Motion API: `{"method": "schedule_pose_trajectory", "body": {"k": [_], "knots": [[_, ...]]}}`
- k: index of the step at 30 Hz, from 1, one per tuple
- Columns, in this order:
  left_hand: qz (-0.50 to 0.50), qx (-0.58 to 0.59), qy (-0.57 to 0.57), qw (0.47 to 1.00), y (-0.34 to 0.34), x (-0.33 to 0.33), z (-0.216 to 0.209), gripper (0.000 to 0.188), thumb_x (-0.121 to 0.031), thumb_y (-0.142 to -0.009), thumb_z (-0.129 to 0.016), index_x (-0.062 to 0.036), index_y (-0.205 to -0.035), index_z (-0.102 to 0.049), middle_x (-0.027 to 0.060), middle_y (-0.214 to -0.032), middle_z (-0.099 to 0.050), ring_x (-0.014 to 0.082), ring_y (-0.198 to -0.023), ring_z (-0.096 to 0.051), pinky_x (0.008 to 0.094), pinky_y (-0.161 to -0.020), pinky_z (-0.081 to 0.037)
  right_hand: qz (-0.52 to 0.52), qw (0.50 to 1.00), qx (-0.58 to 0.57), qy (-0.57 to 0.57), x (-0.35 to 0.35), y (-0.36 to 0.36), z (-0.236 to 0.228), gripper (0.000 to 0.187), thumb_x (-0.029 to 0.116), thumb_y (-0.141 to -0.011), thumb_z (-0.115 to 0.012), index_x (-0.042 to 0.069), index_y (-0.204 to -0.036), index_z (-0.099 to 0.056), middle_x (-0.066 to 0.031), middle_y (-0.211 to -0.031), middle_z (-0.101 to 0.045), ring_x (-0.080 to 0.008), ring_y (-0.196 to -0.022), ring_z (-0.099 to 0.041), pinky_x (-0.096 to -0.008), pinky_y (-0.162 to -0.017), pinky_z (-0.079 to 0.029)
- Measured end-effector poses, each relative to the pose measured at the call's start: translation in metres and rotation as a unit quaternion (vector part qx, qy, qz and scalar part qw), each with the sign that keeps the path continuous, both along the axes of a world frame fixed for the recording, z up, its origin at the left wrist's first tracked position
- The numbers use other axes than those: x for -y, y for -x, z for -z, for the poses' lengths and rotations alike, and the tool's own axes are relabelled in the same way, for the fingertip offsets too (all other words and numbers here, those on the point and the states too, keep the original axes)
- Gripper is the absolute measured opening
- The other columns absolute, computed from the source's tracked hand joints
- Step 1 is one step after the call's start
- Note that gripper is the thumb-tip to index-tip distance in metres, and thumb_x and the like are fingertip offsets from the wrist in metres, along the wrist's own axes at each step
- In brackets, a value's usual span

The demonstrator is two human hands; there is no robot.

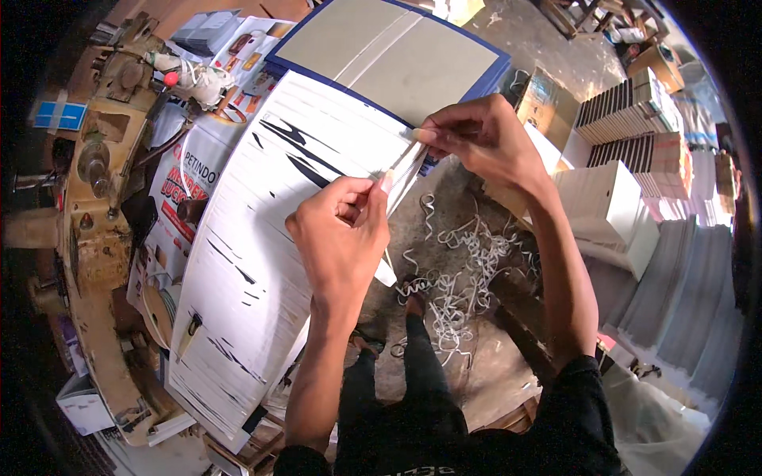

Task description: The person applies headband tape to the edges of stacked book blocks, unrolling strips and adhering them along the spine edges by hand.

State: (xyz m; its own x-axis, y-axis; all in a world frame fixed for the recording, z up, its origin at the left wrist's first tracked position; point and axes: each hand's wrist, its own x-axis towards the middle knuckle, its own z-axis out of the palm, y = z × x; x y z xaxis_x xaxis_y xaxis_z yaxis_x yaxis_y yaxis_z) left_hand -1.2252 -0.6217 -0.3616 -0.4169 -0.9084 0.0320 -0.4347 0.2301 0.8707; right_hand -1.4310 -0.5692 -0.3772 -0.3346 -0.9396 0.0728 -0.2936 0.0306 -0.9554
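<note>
My left hand (345, 222) and my right hand (484, 139) are both raised near the right edge of a large white paper stack (230, 230) with black marks. Between their pinched fingertips runs a narrow whitish strip (403, 161), the right end higher and farther away. A pale, pointed end (386, 274) hangs below my left hand; whether it belongs to the same strip I cannot tell. Just beyond the stack lies an opened dark blue cover (286, 57) with grey board inside and a pale band down its middle.
Curly white strips (468, 278) litter the floor around my feet. To the left stands a worn machine (95, 222) beside printed posters (171, 198). Piles of bound books (627, 111), white blocks (599, 194) and grey paper stacks (675, 278) crowd the right side.
</note>
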Motion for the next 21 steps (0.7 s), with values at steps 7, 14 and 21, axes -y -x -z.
{"method": "schedule_pose_trajectory", "body": {"k": [7, 14, 21], "knots": [[-0.004, 0.021, -0.002, 1.000, 0.002, -0.001, -0.006, 0.019, -0.013, -0.085, -0.075, 0.0045, -0.080, -0.069, 0.0090, -0.061, -0.066, 0.0115, -0.047, -0.057, 0.0278, -0.048, -0.043, 0.012, 0.999, -0.028, 0.015, 0.000, -0.001, 0.004, 0.017, 0.013, -0.086, -0.076, -0.004, -0.091, -0.075, -0.0082, -0.067, -0.070, -0.0075, -0.060, -0.059, -0.0275, -0.054, -0.049], [0.005, 0.038, 0.008, 0.999, 0.004, -0.003, -0.011, 0.017, -0.011, -0.085, -0.074, 0.0041, -0.080, -0.069, 0.0094, -0.059, -0.065, 0.0116, -0.046, -0.058, 0.0281, -0.047, -0.043, 0.048, 0.997, -0.051, 0.024, -0.002, -0.004, 0.007, 0.013, 0.008, -0.082, -0.075, -0.003, -0.089, -0.076, -0.0162, -0.070, -0.071, -0.0146, -0.063, -0.068, -0.0295, -0.058, -0.053], [-0.002, 0.055, 0.029, 0.998, 0.008, -0.004, -0.012, 0.017, -0.011, -0.084, -0.075, 0.0043, -0.080, -0.069, 0.0107, -0.062, -0.066, 0.0135, -0.048, -0.060, 0.0281, -0.050, -0.045, 0.081, 0.987, -0.121, 0.075, -0.007, -0.012, 0.009, 0.014, 0.006, -0.084, -0.072, -0.005, -0.092, -0.075, -0.0172, -0.074, -0.072, -0.0169, -0.066, -0.071, -0.0307, -0.062, -0.057]]}}
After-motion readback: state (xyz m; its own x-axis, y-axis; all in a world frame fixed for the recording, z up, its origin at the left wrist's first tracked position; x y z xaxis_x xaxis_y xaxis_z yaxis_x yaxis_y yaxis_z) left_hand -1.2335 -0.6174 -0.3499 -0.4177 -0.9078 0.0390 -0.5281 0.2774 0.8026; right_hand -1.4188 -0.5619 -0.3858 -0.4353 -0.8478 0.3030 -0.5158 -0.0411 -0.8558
